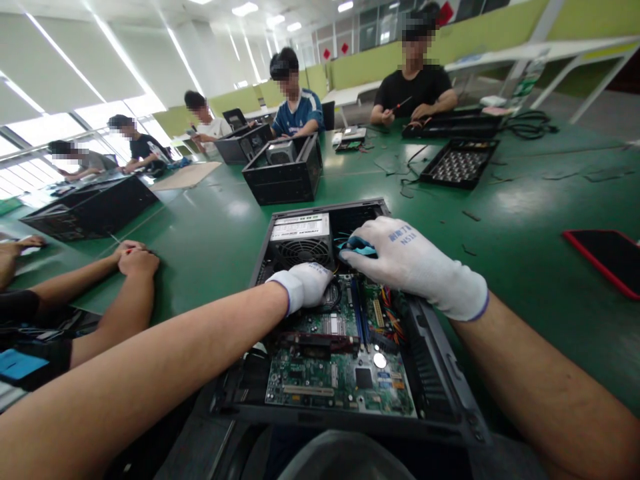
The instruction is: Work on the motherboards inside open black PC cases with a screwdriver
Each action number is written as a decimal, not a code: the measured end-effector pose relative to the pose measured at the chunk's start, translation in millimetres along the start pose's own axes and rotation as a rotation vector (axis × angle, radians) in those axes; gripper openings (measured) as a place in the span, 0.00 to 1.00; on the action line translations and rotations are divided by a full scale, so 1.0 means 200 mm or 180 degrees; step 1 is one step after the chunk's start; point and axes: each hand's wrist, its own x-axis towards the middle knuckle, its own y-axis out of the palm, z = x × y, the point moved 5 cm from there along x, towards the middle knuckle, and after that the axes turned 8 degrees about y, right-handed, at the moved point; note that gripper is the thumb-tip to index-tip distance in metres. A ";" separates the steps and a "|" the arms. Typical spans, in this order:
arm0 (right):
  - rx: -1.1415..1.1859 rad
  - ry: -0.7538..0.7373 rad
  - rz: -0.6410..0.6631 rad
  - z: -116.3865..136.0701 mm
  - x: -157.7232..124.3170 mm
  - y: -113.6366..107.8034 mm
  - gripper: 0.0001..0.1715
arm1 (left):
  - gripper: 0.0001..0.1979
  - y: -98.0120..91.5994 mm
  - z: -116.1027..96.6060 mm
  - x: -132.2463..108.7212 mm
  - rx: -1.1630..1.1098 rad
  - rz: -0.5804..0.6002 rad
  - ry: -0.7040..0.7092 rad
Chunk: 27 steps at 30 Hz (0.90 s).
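Note:
An open black computer case [443,360] lies before me, with a green motherboard [320,370] inside. My left hand [311,283], in a white glove, reaches in beside the power supply [300,230] and over black cables [331,297]. Its fingers look curled and the tips are hidden; what they grip cannot be made out. Just right of the power supply, my gloved right hand [400,257] has thumb and fingers bent together, with dark blue-teal showing at the fingers. Thin wires lie close by, but whatever is pinched there is hidden. Coloured wires [393,317] run along the board's right side.
More open computer cases [285,180] stand across the green table [200,227], where several people work. Another person's clasped hands [137,259] rest at my left. A red-edged black phone-like slab [607,260] lies at right. A black perforated tray [460,163] sits farther back.

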 end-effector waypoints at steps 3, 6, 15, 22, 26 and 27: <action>0.0038 0.0042 -0.0004 -0.01 0.00 0.00 0.25 | 0.21 0.00 0.00 0.00 -0.0011 -0.0009 0.0006; 0.0028 -0.0005 -0.0044 -0.01 0.00 0.00 0.25 | 0.20 0.00 0.00 0.00 -0.0013 0.0004 -0.0003; 0.0062 0.0072 -0.0016 -0.01 0.00 0.01 0.25 | 0.23 0.00 0.00 0.00 -0.0024 0.0081 -0.0062; -0.0004 -0.0045 -0.0067 -0.01 0.00 0.01 0.24 | 0.25 -0.01 0.00 -0.01 -0.0023 0.0078 -0.0064; -0.0024 -0.0058 -0.0056 -0.01 0.00 0.00 0.25 | 0.26 -0.01 0.00 -0.01 0.0010 0.0110 -0.0060; -0.0031 -0.0056 -0.0047 -0.01 0.00 0.00 0.25 | 0.26 0.00 0.00 0.00 0.0022 0.0116 -0.0056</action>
